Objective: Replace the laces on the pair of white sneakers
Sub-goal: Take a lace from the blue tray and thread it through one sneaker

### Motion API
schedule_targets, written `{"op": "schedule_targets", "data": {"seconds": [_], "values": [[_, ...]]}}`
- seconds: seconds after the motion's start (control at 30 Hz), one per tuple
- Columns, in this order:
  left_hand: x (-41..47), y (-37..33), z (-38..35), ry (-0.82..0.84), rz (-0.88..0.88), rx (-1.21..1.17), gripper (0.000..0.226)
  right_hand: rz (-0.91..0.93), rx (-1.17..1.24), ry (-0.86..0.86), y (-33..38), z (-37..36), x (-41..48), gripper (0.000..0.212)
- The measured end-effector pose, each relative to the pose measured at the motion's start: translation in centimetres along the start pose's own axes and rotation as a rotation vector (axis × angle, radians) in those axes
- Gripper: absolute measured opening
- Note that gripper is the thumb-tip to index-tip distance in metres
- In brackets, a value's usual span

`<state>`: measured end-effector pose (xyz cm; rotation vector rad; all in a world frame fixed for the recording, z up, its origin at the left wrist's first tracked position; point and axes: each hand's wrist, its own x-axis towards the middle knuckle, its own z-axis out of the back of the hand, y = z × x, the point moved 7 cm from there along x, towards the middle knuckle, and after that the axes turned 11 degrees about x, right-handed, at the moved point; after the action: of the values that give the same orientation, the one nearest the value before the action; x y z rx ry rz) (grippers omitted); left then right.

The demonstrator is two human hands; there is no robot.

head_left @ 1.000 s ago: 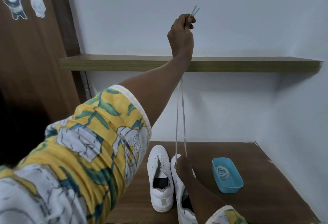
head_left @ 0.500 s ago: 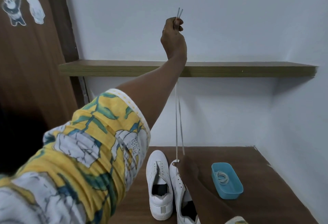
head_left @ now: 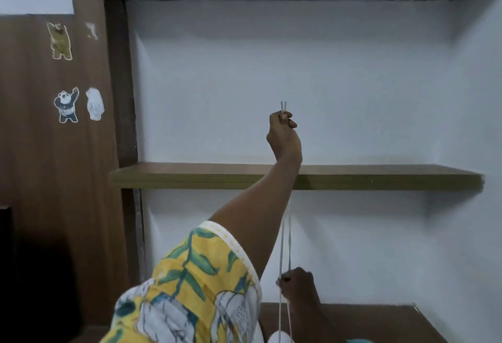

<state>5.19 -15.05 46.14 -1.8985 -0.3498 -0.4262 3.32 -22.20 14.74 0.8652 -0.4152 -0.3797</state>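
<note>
Left hand (head_left: 284, 132) is raised above the shelf (head_left: 366, 178), fingers curled and pinched on the lace (head_left: 282, 247). Two stiff tips stick up side by side out of the fist. Below it the lace vanishes behind the forearm, then reappears as two thin white strands running nearly straight down, close together, taut.

Right hand (head_left: 297, 285) is low, fingers closed round both strands just above the worktop (head_left: 380, 323). The exact grip is hard to make out from behind.

The strands end at one white sneaker (head_left: 279, 338). Only its rounded toe shows; the rest is cut off by the bottom edge. The eyelets are hidden. A blue sliver (head_left: 357, 340) at the bottom edge is too little to identify.

A yellow floral sleeve (head_left: 190, 288) covers the left upper arm. Three bear stickers (head_left: 66, 104) are on the brown panel at left, and a fourth mark there is torn and unclear.
</note>
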Motion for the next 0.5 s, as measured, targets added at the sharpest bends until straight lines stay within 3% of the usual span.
{"op": "schedule_targets", "data": {"seconds": [0.13,0.27,0.5], "values": [[-0.6,-0.2,-1.2,0.096,-0.049,0.075,0.025,0.122,0.202,-0.062,5.5,5.1,0.8,0.021],[-0.7,-0.7,-1.5,0.124,-0.093,0.13,0.024,0.095,0.364,-0.116,9.6,9.2,1.9,0.034],[-0.1,-0.7,-0.8,0.118,-0.159,0.184,0.025,0.15,0.441,-0.193,15.1,14.4,3.2,0.014]]}}
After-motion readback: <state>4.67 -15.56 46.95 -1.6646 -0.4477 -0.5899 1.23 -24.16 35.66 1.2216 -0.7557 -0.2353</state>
